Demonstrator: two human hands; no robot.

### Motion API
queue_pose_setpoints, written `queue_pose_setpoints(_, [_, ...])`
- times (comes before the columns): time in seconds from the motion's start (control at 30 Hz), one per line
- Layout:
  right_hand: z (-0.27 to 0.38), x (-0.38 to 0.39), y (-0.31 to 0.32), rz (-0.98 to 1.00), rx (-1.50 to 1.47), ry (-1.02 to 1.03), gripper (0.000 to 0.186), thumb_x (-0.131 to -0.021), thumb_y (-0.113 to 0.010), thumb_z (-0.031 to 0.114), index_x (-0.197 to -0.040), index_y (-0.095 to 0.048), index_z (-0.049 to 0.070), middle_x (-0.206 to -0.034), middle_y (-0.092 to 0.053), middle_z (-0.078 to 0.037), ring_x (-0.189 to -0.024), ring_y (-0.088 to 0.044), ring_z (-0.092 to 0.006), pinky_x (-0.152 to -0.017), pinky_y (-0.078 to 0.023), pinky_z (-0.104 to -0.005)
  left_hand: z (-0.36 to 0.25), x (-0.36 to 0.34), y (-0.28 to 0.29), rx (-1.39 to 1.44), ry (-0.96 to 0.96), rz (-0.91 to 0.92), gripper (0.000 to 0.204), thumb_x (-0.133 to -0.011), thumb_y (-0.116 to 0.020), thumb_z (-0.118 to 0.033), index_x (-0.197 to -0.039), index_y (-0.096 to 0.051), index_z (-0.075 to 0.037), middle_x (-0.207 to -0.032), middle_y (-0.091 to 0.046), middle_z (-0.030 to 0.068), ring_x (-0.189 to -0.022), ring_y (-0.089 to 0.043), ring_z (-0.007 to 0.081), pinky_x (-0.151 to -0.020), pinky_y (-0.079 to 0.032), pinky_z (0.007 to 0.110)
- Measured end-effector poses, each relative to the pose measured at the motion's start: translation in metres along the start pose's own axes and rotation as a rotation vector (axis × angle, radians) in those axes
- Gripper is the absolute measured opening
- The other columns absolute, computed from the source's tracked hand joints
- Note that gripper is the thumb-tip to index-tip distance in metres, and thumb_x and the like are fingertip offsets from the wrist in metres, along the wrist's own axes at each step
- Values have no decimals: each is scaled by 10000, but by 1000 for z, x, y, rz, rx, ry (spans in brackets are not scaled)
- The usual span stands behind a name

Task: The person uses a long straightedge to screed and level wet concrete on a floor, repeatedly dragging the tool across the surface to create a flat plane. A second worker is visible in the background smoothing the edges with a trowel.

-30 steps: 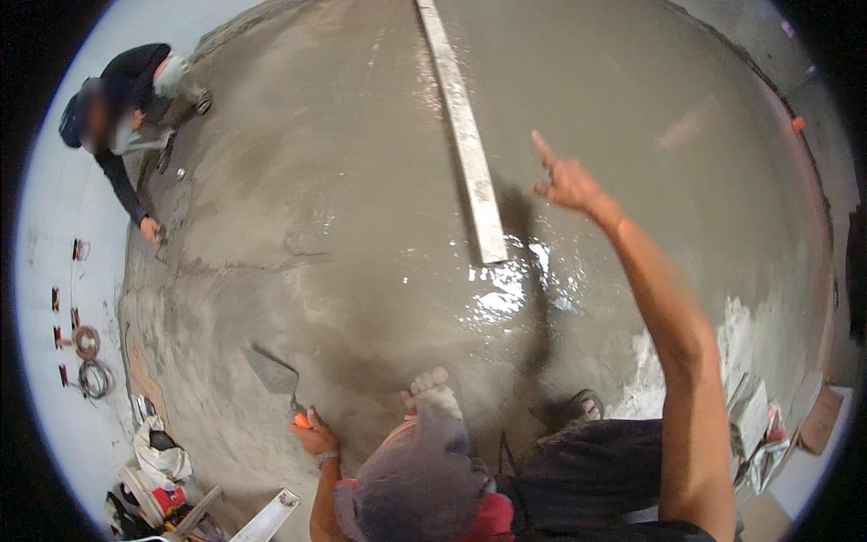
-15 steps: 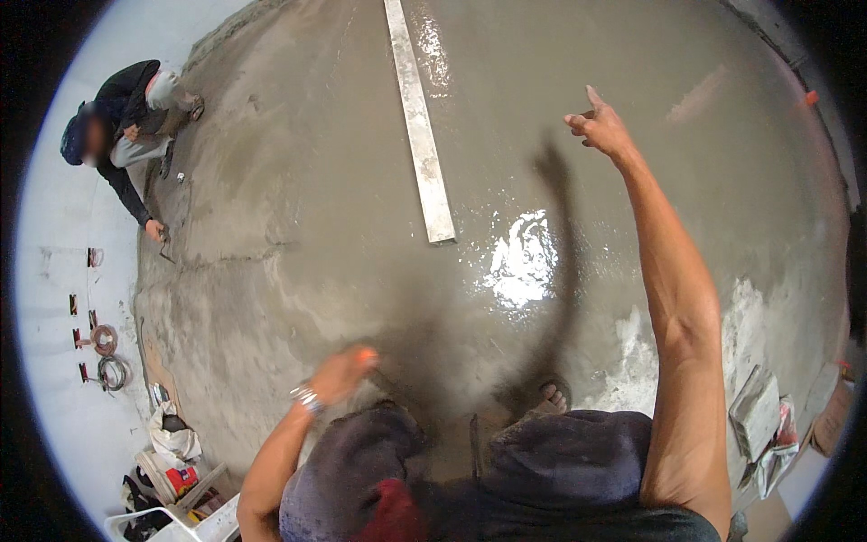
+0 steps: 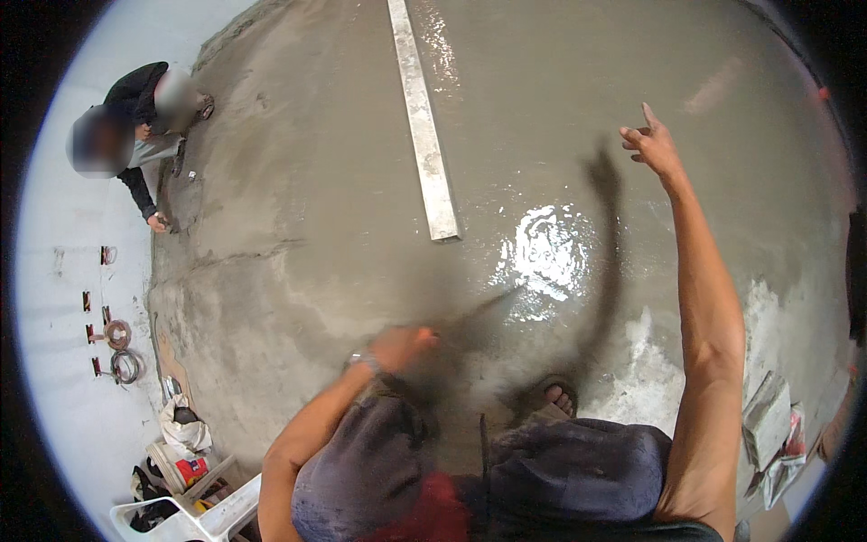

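Note:
My right hand (image 3: 652, 144) reaches out over the wet grey cement floor (image 3: 343, 163) with its arm stretched far forward. It holds nothing; one digit points up and others point left. My left hand (image 3: 402, 350), with a metal band (image 3: 366, 361) at the wrist, is above my left knee and smeared by motion. Its fingers look curled, with an orange spot (image 3: 426, 336) at their tip; what they hold is too blurred to name. A long pale straight bar (image 3: 423, 126) lies on the cement ahead, its near end between my hands, touched by neither.
A co-worker (image 3: 144, 117) crouches by the left wall, one hand at the floor. Wire coils (image 3: 125, 366) hang from that wall. A white plastic chair (image 3: 185, 519) and a bag (image 3: 185, 425) stand lower left. Slabs (image 3: 766, 411) lie lower right. My bare foot (image 3: 560, 397) is on the floor.
My left hand has swung to the right and slightly forward. My right hand has moved to the right, still stretched out. The view has shifted a little; the bar lies as before.

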State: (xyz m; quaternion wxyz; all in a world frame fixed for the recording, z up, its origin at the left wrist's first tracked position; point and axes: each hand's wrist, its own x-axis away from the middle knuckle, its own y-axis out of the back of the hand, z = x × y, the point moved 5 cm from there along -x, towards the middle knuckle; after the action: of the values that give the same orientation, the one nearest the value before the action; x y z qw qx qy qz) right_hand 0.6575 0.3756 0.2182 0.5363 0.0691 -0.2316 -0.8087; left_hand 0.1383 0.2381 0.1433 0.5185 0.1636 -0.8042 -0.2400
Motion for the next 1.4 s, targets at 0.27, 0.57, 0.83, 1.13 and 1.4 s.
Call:
queue_pose_setpoints(0.27, [-1,-4,-15,37,-34,-38,853,-820,-660,240,-1465,-145,23,-1070,-625,-239,-875,-654,-263,-686,-539,-358,226,80,64,286,354,-447,555,-895,-432,-564,-1097,-575,-67,-874,-655,146,-845,-620,286,-795,-460,395])
queue_pose_setpoints(0.57, [56,-10,-75,126,-124,44,824,-827,-646,232,-1461,-166,17,-1061,-633,-183,-864,-646,-219,-699,-532,-343,105,89,66,-26,1,-234,421,-898,-498,-441,-1130,-596,-104,-1131,-619,155,-1058,-581,329,-886,-447,430])
queue_pose_setpoints(0.83, [74,1,-129,221,-159,96,820,-810,-655,220,-1458,-194,20,-1009,-649,-184,-797,-646,-208,-655,-519,-328,116,90,16,-314,-22,-65,456,-891,-487,-506,-1159,-561,-144,-1069,-625,140,-1011,-595,342,-862,-428,493])
queue_pose_setpoints(1.13, [87,11,-86,41,138,48,761,-858,-606,196,-1471,-174,61,-1073,-625,-250,-910,-653,-304,-674,-529,-369,279,83,71,-93,159,-153,381,-905,-529,-395,-1170,-573,-124,-1101,-635,153,-1043,-584,357,-865,-458,445])
queue_pose_setpoints(1.4, [156,60,-87,-61,315,94,735,-857,-601,178,-1472,-207,94,-1037,-646,-211,-847,-651,-266,-633,-514,-355,414,111,208,-20,306,-427,436,-901,-514,-432,-1207,-565,-125,-1187,-596,161,-1129,-537,345,-926,-406,467])
